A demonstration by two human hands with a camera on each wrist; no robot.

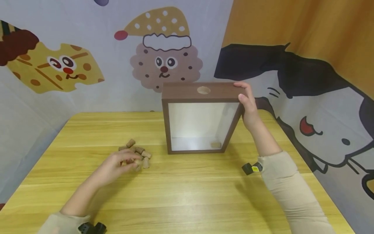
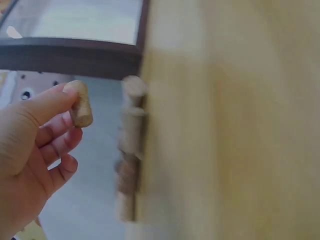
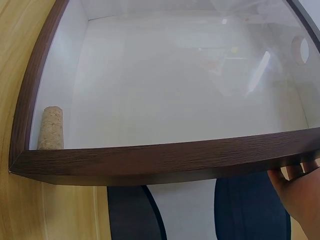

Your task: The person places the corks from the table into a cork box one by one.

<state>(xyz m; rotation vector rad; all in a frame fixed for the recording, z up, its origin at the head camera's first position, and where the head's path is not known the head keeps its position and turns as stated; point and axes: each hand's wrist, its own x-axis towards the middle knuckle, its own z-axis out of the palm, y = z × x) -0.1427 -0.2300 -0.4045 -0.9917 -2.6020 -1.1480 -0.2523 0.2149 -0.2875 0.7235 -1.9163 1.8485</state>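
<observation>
Between the thumb and fingers of my left hand [image 1: 117, 165] is a cork [image 2: 81, 106], pinched and held clear of the others in the left wrist view. Several more corks [image 1: 146, 154] lie in a loose pile on the table beside that hand. A dark brown box frame [image 1: 181, 92] with a clear front stands upright, with a round hole [image 1: 203, 90] in its top side. My right hand [image 1: 249, 110] grips the box's upper right corner, thumb in front. Inside the box, one cork [image 3: 51, 129] lies at the bottom right corner.
The yellow wood-grain table [image 1: 187, 195] carries everything. Behind it hangs a cloth backdrop [image 1: 111, 19] printed with cartoon figures. A black wrist camera [image 1: 248, 169] sits at the right cuff, another camera [image 1: 93, 228] at the left.
</observation>
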